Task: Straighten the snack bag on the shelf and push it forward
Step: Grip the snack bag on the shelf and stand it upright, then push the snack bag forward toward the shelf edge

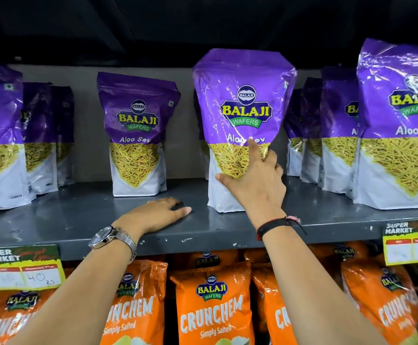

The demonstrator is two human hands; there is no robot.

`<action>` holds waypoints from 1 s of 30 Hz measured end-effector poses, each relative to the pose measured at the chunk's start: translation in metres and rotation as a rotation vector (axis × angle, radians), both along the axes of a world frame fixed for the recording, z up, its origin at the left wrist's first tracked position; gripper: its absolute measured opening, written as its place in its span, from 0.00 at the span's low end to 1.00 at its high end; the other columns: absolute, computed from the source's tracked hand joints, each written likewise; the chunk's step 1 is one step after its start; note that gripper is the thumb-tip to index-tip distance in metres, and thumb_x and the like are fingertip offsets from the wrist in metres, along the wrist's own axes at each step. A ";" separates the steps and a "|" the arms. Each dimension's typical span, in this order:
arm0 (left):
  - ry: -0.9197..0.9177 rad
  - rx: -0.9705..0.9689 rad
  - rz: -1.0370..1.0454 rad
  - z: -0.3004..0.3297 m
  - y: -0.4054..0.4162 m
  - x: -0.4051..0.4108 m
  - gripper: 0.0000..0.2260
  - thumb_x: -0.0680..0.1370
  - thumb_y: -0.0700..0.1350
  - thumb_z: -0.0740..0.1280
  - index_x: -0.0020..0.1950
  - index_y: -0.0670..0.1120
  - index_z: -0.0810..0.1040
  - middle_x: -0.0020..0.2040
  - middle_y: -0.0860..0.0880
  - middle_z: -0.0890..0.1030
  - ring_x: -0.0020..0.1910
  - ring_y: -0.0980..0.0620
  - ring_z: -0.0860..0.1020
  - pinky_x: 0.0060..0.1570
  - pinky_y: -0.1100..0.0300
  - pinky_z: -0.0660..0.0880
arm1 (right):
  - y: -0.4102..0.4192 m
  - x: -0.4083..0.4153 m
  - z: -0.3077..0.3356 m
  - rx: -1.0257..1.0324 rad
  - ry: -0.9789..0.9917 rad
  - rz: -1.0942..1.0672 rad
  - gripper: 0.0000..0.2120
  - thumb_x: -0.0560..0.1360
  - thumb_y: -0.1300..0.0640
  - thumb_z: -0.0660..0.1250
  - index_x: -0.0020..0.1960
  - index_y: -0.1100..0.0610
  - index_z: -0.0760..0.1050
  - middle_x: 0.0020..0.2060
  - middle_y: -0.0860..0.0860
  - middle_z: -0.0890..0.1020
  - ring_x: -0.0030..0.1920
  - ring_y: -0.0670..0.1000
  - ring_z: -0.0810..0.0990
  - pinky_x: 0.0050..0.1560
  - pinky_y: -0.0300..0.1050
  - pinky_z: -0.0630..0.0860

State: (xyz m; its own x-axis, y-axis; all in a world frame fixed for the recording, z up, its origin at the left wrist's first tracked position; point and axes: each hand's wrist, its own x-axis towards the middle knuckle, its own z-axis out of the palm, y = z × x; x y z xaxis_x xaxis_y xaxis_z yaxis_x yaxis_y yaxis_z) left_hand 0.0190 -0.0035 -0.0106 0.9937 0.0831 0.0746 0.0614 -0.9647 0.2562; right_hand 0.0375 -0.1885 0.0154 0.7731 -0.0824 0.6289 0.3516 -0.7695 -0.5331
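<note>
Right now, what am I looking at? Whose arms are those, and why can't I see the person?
The picture comes from a camera worn on a person's head, so you see what they see: only their own two arms reaching out. They stand at a shop shelf. The right hand grips a purple snack bag of Aloo Sev, thumb across the front and fingers round its right side. The bag stands upright near the front of the shelf. The left hand, with a watch on its wrist, lies flat on the shelf and holds nothing. More purple bags stand on both sides, some further back. Below are orange Crunchem bags, and price tags hang on the shelf edge.
</note>
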 end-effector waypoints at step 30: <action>-0.016 -0.025 -0.003 0.002 0.005 0.000 0.27 0.78 0.60 0.54 0.73 0.47 0.63 0.75 0.45 0.64 0.73 0.46 0.63 0.72 0.54 0.58 | -0.008 -0.035 0.003 -0.048 -0.011 -0.027 0.45 0.68 0.38 0.71 0.76 0.47 0.50 0.72 0.58 0.59 0.70 0.63 0.63 0.57 0.58 0.75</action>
